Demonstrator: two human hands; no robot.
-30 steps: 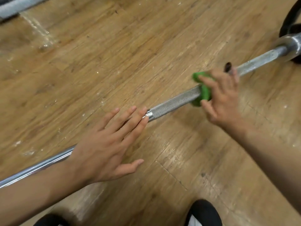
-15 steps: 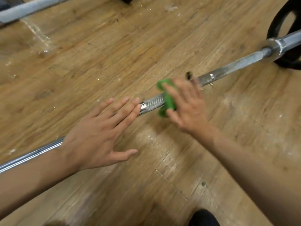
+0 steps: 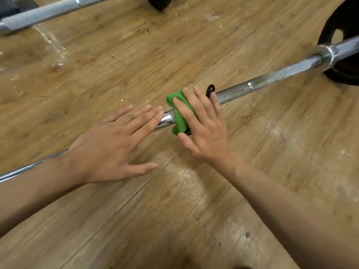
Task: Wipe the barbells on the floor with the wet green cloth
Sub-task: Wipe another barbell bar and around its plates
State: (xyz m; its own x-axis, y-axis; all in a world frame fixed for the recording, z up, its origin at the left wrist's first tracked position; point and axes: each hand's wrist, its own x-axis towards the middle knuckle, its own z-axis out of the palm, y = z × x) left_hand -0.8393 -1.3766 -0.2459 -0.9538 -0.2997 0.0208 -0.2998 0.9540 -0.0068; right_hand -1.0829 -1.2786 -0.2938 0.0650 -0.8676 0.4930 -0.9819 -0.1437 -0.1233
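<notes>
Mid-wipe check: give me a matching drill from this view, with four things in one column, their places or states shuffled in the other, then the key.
Things
1. green cloth
2. left hand
3. black weight plate
4. second barbell

Places or states
A. lies at the top left of the floor, with no hand on it
B. draped over the near bar, under the right hand
C. flat, fingers straight, laid across the near bar
D. at the near bar's right end

Pairs: 1-B, 2-C, 3-D, 4-A
</notes>
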